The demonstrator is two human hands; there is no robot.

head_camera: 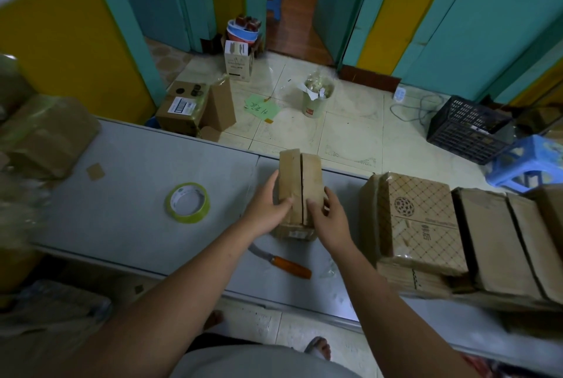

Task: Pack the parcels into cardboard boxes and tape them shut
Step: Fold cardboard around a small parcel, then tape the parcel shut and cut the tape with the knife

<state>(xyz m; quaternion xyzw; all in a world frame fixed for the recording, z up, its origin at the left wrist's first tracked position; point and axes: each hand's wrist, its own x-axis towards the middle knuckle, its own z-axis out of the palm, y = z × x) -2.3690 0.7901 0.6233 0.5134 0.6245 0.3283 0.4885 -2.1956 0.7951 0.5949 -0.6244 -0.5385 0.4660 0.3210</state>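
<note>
At the far left edge of the grey surface (128, 164), blurred brown parcels wrapped in clear film (45, 137) lay in a heap. Nearer the middle, a roll of yellow-green tape (187, 202) lay flat on the surface, well apart from both hands. A knife with an orange handle (291, 267) rested close to the near edge, its blade partly hidden under the left forearm.

The small cardboard box (300, 185) stood at the centre of the surface, its two top flaps folded down with a dark seam running between them and no tape visible across it. The left hand (266, 210) gripped the box's left side, its fingers (285, 201) curled onto the left flap. The right hand (327, 219) held the right side, its fingers (313, 205) pressed on the right flap just beside the seam.

To the right, near the box but apart from it, a patterned carton (422, 219) lay atop flattened cardboard, with plain brown boxes (499, 240) packed against it. Beyond the surface, on the tiled floor, sat a black crate (469, 127) and a blue stool (527, 161).
</note>
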